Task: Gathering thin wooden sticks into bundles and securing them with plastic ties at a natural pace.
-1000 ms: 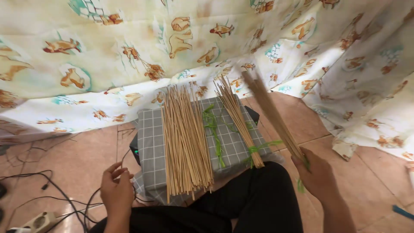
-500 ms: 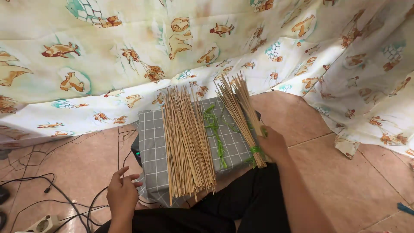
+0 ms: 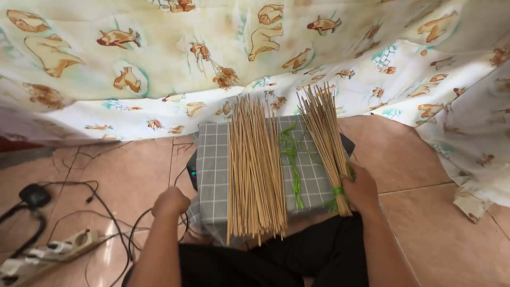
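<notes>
A wide loose pile of thin tan sticks (image 3: pixel 255 165) lies lengthwise on a box covered with a grey checked cloth (image 3: pixel 212 159). To its right lie tied stick bundles (image 3: pixel 324 127), bound near the lower end with green string. My right hand (image 3: pixel 362 188) grips the lower end of these bundles at the cloth's right front corner. Loose green strings (image 3: pixel 291 157) lie between the pile and the bundles. My left hand (image 3: pixel 170 202) is curled into a fist at the cloth's left front edge, holding nothing I can see.
A cream sheet printed with animals (image 3: pixel 212 53) hangs behind and to the right. On the tiled floor at left lie black cables (image 3: pixel 106 212), a white power strip (image 3: pixel 64 247) and a black adapter (image 3: pixel 34 195). My black trousers (image 3: pixel 297 255) fill the near foreground.
My right hand brought a raised stick bundle down beside the other tied bundle and now rests on it. My left hand's fingers closed into a fist. The view shifted left.
</notes>
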